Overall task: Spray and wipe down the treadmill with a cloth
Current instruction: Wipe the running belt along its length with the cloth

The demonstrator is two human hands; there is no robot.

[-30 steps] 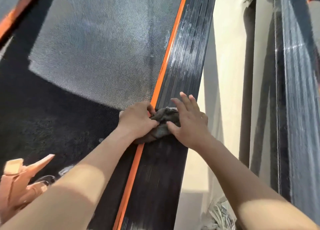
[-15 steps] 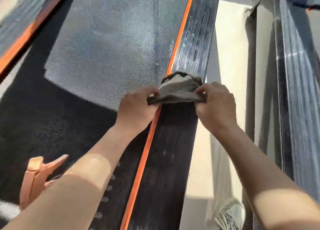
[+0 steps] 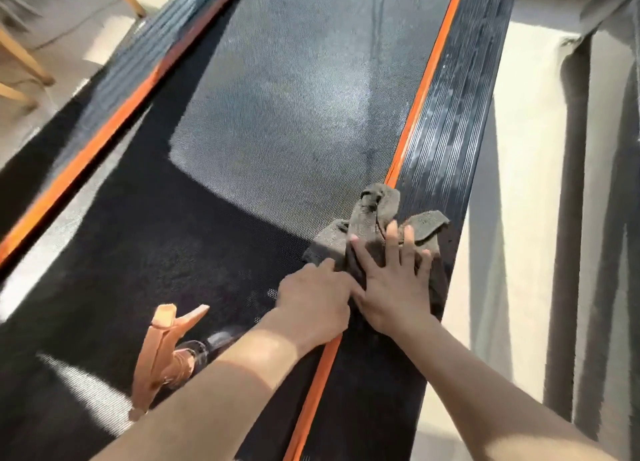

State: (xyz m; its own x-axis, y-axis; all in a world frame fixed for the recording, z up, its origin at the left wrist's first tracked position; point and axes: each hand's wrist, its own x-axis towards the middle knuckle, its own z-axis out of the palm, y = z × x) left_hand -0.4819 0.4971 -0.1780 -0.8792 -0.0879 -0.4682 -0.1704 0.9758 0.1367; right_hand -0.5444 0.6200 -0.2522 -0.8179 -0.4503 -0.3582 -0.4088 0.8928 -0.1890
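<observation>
A crumpled grey cloth (image 3: 372, 214) lies across the orange stripe (image 3: 426, 79) and the ribbed black right side rail (image 3: 450, 121) of the treadmill. My right hand (image 3: 394, 280) presses flat on the cloth with its fingers spread. Close beside it, my left hand (image 3: 313, 301) has curled fingers at the cloth's near left edge and grips it. The textured running belt (image 3: 277, 96) stretches away to the left, half in sunlight. An orange-triggered spray bottle (image 3: 162, 353) lies on the belt near my left forearm, its body partly hidden.
Pale floor (image 3: 519, 155) runs along the treadmill's right side, with grey hanging fabric (image 3: 609, 190) beyond it. Wooden chair legs (image 3: 24, 58) stand on the floor at the top left, past the left side rail (image 3: 114, 114).
Both hands held the cloth up by its edges half a second ago. It now lies on the rail, my right hand flattened on top and my left hand moved in beside it.
</observation>
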